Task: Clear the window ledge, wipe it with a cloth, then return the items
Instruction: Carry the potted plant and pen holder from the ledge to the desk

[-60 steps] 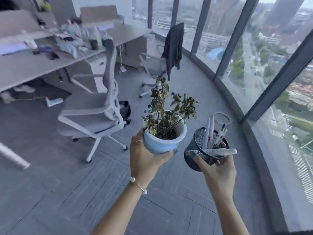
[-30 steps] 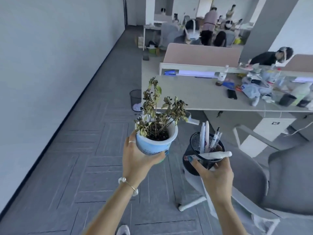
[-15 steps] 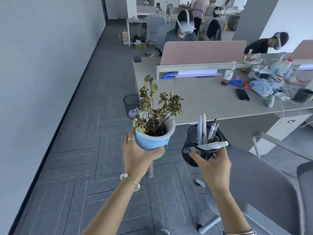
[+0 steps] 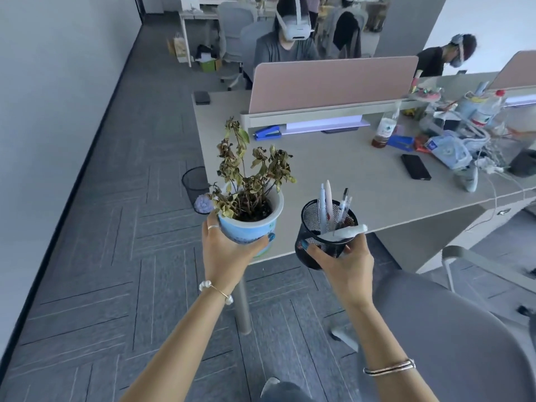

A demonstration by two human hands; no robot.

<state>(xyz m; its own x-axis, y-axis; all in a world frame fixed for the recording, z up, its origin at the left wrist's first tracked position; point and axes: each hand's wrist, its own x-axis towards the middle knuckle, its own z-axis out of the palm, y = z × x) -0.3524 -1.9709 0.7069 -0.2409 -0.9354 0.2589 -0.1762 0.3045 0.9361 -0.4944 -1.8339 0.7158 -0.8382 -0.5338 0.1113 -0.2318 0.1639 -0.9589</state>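
Note:
My left hand point(image 4: 224, 250) grips a blue and white plant pot point(image 4: 251, 224) from below; a wilted, brown-leaved plant stands upright in it. My right hand point(image 4: 345, 262) holds a black mesh pen holder point(image 4: 322, 242) with several pens in it, and a white stick-like item point(image 4: 345, 232) lies across its rim under my thumb. Both items hang in the air just above the near edge of a beige desk point(image 4: 333, 169). The window ledge and any cloth are out of view.
On the desk lie a blue stapler point(image 4: 266, 132), a bottle point(image 4: 384, 130), a black phone point(image 4: 415, 166) and clutter at the right. A pink divider point(image 4: 333, 82) backs it; two people sit beyond. A grey chair point(image 4: 452, 329) stands at lower right, a mesh bin point(image 4: 195, 181) on the floor.
I have turned from the window to the room and come up to the desk. Both hands keep the same hold on the pot and the pen holder.

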